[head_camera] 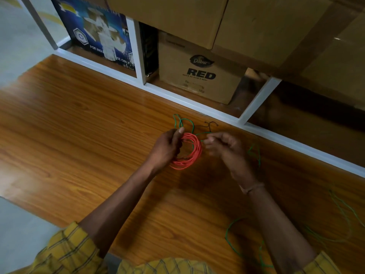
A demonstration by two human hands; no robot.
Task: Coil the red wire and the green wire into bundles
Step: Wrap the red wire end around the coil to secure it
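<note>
The red wire (190,153) is wound into a round coil of several loops, held just above the wooden table (79,125). My left hand (167,147) grips the coil's left side. Just right of the coil, my right hand (225,147) has its fingers pinched together; whether it holds a wire end I cannot tell. The green wire (229,240) lies loose across the table, with strands behind the coil, beside my right hand and along the right and near edges.
A thin black wire (210,124) lies behind the hands. White shelf frames (177,95) run along the table's far edge, with cardboard boxes (199,72) stacked inside and above. Grey floor (17,230) shows left of the table.
</note>
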